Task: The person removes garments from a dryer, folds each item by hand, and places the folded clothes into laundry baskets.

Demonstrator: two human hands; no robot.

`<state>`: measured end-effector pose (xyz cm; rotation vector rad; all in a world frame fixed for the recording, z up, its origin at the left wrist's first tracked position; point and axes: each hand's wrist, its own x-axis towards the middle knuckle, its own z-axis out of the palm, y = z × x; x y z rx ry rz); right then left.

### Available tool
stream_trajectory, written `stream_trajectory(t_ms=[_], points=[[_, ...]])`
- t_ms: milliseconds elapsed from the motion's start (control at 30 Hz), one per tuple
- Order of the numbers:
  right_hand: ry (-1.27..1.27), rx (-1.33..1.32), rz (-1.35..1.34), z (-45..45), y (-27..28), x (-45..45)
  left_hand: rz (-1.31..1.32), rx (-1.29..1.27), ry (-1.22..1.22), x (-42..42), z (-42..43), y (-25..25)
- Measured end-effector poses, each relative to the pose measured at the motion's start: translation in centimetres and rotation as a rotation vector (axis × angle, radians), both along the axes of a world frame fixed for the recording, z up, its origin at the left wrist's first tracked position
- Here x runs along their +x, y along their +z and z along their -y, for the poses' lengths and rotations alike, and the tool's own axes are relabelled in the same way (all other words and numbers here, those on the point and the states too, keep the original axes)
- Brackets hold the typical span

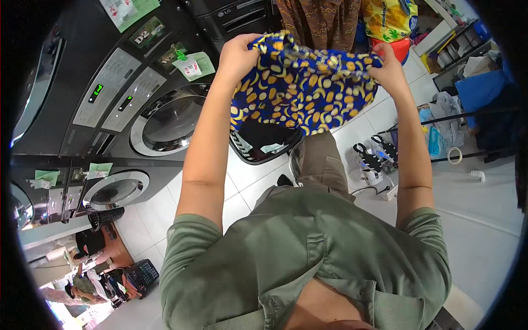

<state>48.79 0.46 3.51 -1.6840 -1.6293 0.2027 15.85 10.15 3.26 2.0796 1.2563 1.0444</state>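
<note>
A pair of blue shorts (297, 88) with a yellow, orange and white pattern hangs stretched between my two hands. At its upper left corner, my left hand (237, 58) is closed on the waistband. My right hand (389, 70) pinches the opposite end of the waistband, thumb and fingers together. The legs of the shorts hang above a dark laundry basket (256, 157), which holds black and pale cloth. Part of that basket is hidden behind the shorts.
Stacked black washing machines, one with a round glass door (170, 124), line the left side. Brown patterned cloth (319, 25) hangs ahead beside a yellow bag (390, 22). On the right, a rack (467, 115) carries plastic bags and cloth. A power strip (389, 192) lies on the floor.
</note>
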Motion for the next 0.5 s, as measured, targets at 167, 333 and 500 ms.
stream_trajectory(t_ms=[167,333,500], points=[[0.465,-0.662,-1.255,1.9,3.8,-7.8,-0.170,0.174,-0.441,1.9,6.8,-4.0],[0.402,-0.375,-0.113,4.0,-1.4,-4.2,-0.070,-0.233,-0.273,-2.2,12.5,-10.1],[0.723,-1.111,0.319,16.4,-7.9,-6.6,-0.326,-0.775,-0.610,-4.2,21.5,-12.3]])
